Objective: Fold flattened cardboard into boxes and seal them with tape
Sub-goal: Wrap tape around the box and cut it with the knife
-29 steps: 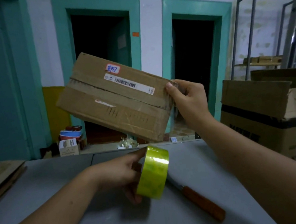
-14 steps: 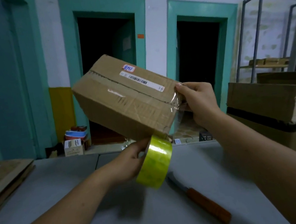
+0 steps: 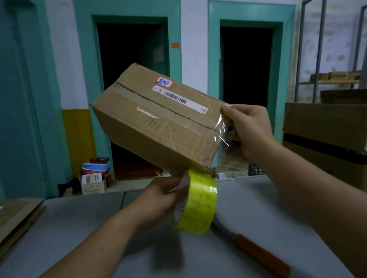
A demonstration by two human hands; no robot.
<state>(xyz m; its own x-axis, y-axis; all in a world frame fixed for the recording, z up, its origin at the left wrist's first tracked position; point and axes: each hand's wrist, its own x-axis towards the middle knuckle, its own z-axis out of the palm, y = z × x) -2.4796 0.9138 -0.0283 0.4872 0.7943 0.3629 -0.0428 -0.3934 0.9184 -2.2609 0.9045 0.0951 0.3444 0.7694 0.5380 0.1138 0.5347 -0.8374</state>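
A closed brown cardboard box [image 3: 158, 123] is held in the air above the grey table [image 3: 73, 238], tilted, with its lower edge just over the tape roll [image 3: 196, 206]. Its top flaps are met along a dark centre seam, and the corrugated surface is scuffed, creased and marked with torn patches. A strip of clear, wrinkled tape [image 3: 223, 130] is seen wrapped over the box's right end. A long white barcode label [image 3: 180, 99] is stuck beside the seam; its print is too small to be read. Above it, a small red-bordered sticker [image 3: 164, 82] bears blue handwritten characters that cannot be made out.

The box's right end is pinched by the right hand [image 3: 247, 127], thumb on top and fingers curled beneath. The glossy yellow-green tape roll is gripped by the left hand [image 3: 160, 199], fingers curled round its rim.

A knife with an orange-brown handle [image 3: 259, 253] is laid on the table under the roll. Flattened cardboard [image 3: 6, 220] is stacked at the left edge, and a large open carton [image 3: 335, 140] is set at the right.
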